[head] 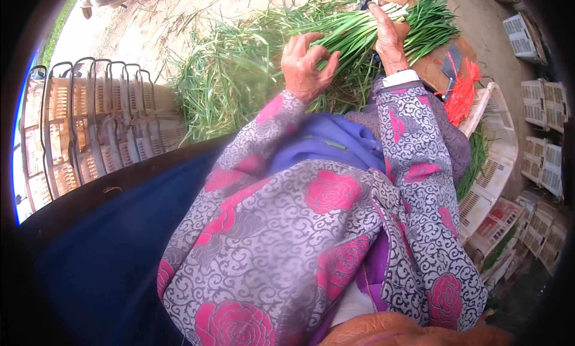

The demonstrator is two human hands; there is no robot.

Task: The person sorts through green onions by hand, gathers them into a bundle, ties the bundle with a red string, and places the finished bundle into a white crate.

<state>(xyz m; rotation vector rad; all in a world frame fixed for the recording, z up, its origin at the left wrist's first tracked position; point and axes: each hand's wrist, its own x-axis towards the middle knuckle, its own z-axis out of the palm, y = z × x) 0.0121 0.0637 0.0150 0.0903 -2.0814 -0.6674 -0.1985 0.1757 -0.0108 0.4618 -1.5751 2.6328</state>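
Note:
My right hand (390, 36) is closed around a bunch of long green leafy stalks with white ends (355, 27), which look like garlic chives. My left hand (310, 65) is beside the same bunch, its fingers curled near the leaves; whether it pinches any leaf is unclear. Another dark green bundle (431, 25) lies behind my right wrist on a brown board (433, 72). A dark flat blade-like piece (450, 67) and a tuft of red plastic ties (462, 94) are on the board's near end.
Loose green leaves (224, 76) are heaped on the ground ahead. Plastic crates with dark handles (99, 121) stand at left. A white crate with greens (489, 166) is close on my right; more crates (543, 103) line the far right. A dark blue surface with a brown rim (134, 175) lies at left.

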